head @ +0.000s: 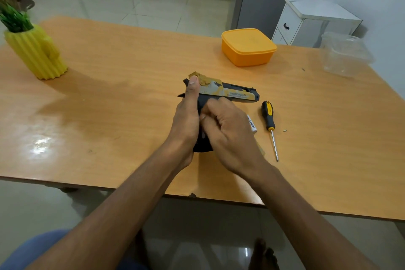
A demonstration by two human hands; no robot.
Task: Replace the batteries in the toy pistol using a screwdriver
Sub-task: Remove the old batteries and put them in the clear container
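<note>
The toy pistol [232, 92], black with a yellow and white slide, lies on its side in the middle of the wooden table [109, 105], barrel pointing right. My left hand [186, 120] holds its rear, thumb stretched up along the back of the slide. My right hand [230, 131] covers the black grip, fingers curled over it; what they pinch is hidden. A white battery [252, 124] lies just right of my right hand. The screwdriver [269, 123], black and yellow handle, lies further right, shaft pointing toward me. A tiny screw [285, 130] sits beside it.
An orange lidded box [247, 47] stands behind the pistol. A clear plastic container [344, 55] sits at the far right. A yellow ribbed pot with a green plant [37, 52] stands at the left. A white cabinet [311, 22] is beyond the table.
</note>
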